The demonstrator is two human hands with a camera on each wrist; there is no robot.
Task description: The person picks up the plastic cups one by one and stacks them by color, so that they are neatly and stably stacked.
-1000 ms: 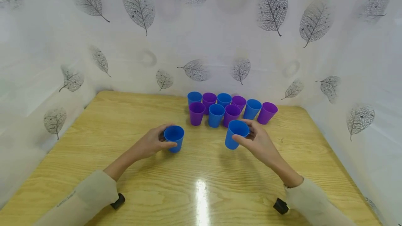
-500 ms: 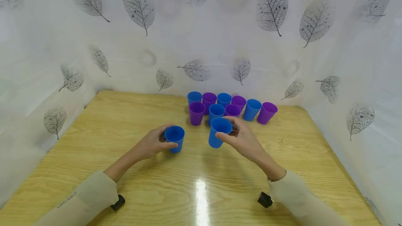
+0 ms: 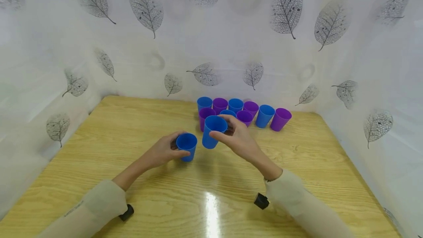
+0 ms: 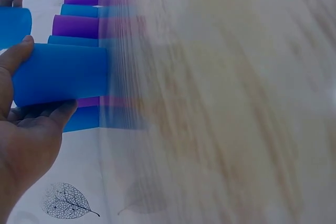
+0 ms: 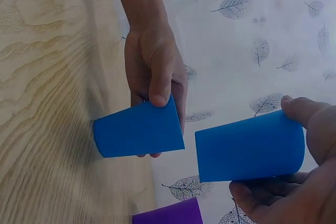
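My left hand grips a blue cup by its side, fingers behind and thumb in front. That cup is upright, and its base meets the table in the right wrist view. A second blue cup is in my right hand, raised above the table and slightly tilted. In the right wrist view, a narrow gap separates the raised cup from the base-down cup, with the raised one higher. Just behind it stands a purple cup, partly covered.
Blue and purple cups stand in two rows at the back of the wooden table, among them a purple cup at the right end and a blue cup beside it. A leaf-patterned white cloth hangs behind and at both sides.
My right hand has carried its blue cup leftward and a little upward, close to the other held cup. My left hand has shifted very slightly right with its cup.
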